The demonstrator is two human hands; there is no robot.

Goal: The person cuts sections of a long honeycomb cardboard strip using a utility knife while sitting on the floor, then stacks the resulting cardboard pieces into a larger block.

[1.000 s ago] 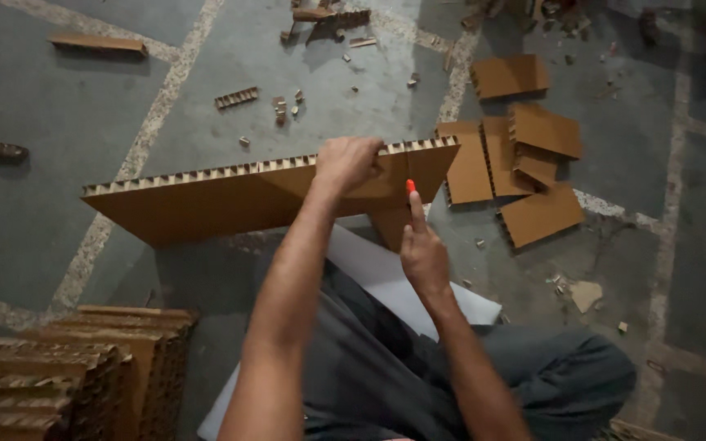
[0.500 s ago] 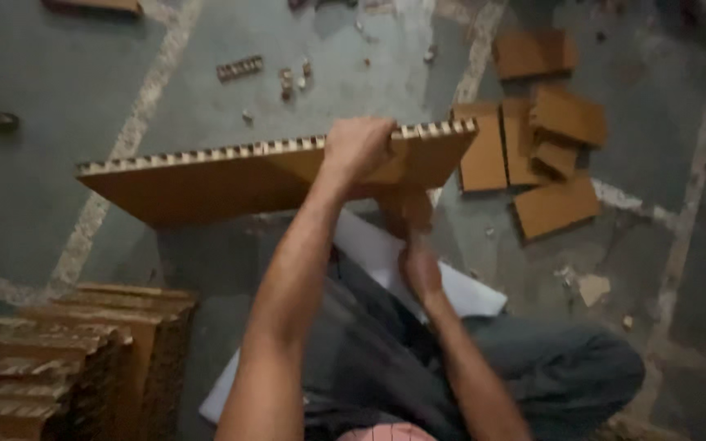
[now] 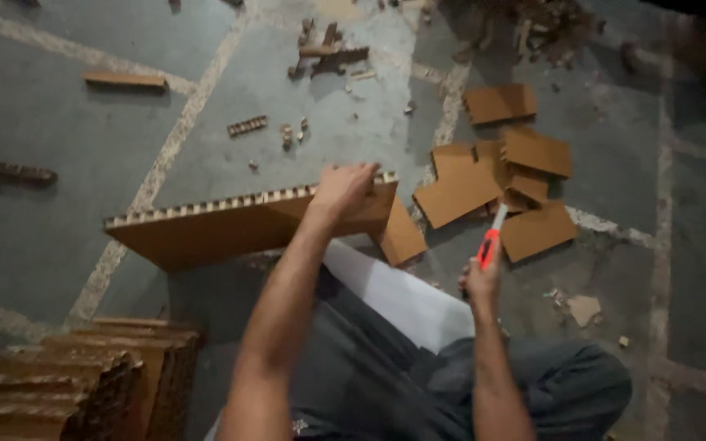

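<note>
Your left hand point(image 3: 343, 189) grips the top edge of a long brown cardboard board point(image 3: 239, 227), standing on its edge in the middle of the frame. Your right hand point(image 3: 480, 282), lower right of it, is closed around an orange knife point(image 3: 490, 241). Small cardboard pieces point(image 3: 500, 175) lie on the floor point(image 3: 83, 131), upper right.

long brown honeycomb cardboard panel point(image 3: 230, 224) on edge, orange utility knife point(image 3: 489, 242) upright

Grey floor point(image 3: 67, 106) with pale seams. On it lie flat cardboard pieces point(image 3: 500, 175), scattered scraps point(image 3: 328, 53) — and a stack point(image 3: 67, 384) at lower left.
</note>
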